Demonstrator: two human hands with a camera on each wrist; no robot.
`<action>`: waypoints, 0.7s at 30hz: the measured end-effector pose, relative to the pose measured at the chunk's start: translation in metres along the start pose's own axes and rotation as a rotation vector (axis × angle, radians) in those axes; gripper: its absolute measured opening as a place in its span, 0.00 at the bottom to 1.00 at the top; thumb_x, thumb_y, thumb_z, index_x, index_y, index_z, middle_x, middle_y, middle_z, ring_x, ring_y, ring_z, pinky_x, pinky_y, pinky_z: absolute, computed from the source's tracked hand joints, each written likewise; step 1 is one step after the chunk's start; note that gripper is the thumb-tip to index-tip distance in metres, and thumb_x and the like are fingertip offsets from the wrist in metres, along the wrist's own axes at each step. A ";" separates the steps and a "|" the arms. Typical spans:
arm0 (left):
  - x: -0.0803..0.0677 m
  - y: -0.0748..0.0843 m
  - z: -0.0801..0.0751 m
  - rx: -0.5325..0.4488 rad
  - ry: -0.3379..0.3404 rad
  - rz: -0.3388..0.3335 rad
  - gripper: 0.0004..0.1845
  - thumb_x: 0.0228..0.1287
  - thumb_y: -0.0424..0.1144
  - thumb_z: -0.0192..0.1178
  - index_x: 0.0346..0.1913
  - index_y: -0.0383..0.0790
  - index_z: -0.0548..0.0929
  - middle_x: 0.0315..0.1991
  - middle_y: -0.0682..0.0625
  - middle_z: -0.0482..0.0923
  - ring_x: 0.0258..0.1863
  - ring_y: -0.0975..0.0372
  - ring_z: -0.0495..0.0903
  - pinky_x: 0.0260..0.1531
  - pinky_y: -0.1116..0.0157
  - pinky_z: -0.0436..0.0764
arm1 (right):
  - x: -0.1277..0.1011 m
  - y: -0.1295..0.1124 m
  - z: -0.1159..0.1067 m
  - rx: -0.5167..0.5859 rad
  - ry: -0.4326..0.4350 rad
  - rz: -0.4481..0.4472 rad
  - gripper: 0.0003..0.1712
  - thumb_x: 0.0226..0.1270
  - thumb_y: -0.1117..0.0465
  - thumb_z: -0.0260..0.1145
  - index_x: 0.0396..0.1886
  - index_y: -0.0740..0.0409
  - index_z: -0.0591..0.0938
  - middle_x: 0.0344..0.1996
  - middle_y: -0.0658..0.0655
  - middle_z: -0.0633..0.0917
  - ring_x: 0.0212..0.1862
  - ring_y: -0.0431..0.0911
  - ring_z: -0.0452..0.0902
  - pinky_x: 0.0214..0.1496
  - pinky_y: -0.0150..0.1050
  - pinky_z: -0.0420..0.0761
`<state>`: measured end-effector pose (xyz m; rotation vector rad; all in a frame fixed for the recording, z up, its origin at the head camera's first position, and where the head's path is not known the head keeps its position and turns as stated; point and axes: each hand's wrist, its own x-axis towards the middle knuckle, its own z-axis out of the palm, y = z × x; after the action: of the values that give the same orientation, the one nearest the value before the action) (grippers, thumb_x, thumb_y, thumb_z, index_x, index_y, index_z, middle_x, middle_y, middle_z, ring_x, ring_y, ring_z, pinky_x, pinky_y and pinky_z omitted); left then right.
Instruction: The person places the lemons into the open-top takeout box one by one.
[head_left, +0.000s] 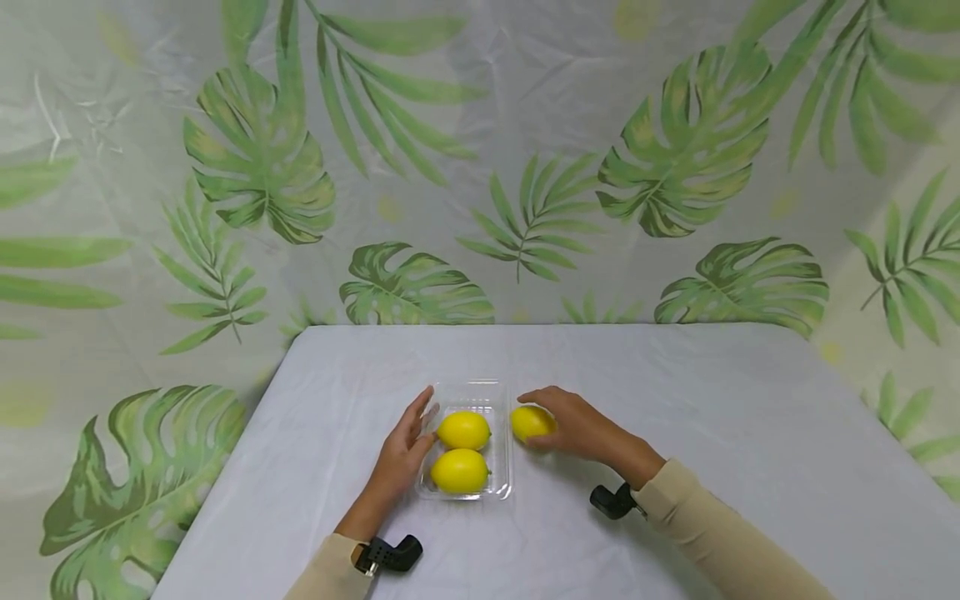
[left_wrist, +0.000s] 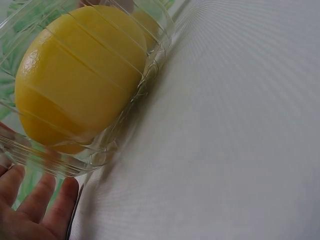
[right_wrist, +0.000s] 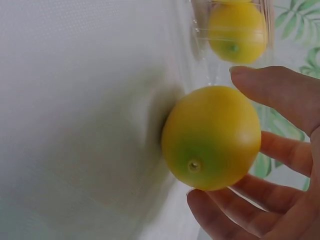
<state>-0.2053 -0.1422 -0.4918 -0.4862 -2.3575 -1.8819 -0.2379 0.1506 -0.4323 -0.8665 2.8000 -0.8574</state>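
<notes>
A clear plastic container (head_left: pixel 501 487) sits on the table with two yellow lemons in it, a far lemon (head_left: pixel 463 431) and a near lemon (head_left: pixel 459 472). Along its left side rests my left hand (head_left: pixel 402 450), fingers extended; in the left wrist view its fingertips (left_wrist: pixel 65 200) are at the container's wall. Just right of the container is a third lemon (right_wrist: pixel 210 140), low at the tabletop. My right hand (head_left: pixel 581 427) curls its fingers and thumb around that lemon. Whether the thumb presses on it is hard to tell. The lemon's stem end shows in the right wrist view.
A white cloth covers the table (head_left: pixel 675 375). Behind it hangs a leaf-patterned curtain (head_left: pixel 540 125). Each wrist wears a black camera, one on the left (head_left: pixel 390 554) and one on the right (head_left: pixel 611 502).
</notes>
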 end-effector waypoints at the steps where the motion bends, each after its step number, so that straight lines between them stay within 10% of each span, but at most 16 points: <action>1: -0.001 0.005 0.000 -0.008 -0.004 -0.001 0.35 0.69 0.24 0.46 0.76 0.47 0.54 0.76 0.50 0.52 0.71 0.49 0.60 0.65 0.52 0.63 | 0.000 -0.001 0.001 0.001 0.001 0.004 0.34 0.55 0.55 0.73 0.62 0.57 0.76 0.57 0.57 0.78 0.58 0.52 0.72 0.62 0.50 0.73; 6: -0.004 0.026 -0.003 -0.032 -0.031 -0.017 0.33 0.69 0.23 0.45 0.75 0.38 0.53 0.76 0.44 0.50 0.71 0.46 0.58 0.66 0.51 0.61 | 0.001 -0.002 0.005 -0.020 0.005 0.037 0.33 0.55 0.57 0.73 0.62 0.56 0.76 0.56 0.56 0.78 0.55 0.49 0.73 0.61 0.48 0.74; 21: 0.001 -0.007 -0.001 0.011 0.004 -0.002 0.35 0.69 0.26 0.46 0.75 0.53 0.55 0.75 0.55 0.53 0.70 0.57 0.61 0.65 0.58 0.64 | -0.002 -0.001 0.007 -0.044 0.043 0.017 0.30 0.55 0.60 0.73 0.59 0.59 0.78 0.50 0.55 0.80 0.46 0.46 0.73 0.53 0.44 0.78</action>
<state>-0.2084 -0.1443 -0.4976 -0.4786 -2.3655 -1.8681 -0.2339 0.1475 -0.4373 -0.8391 2.8690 -0.8241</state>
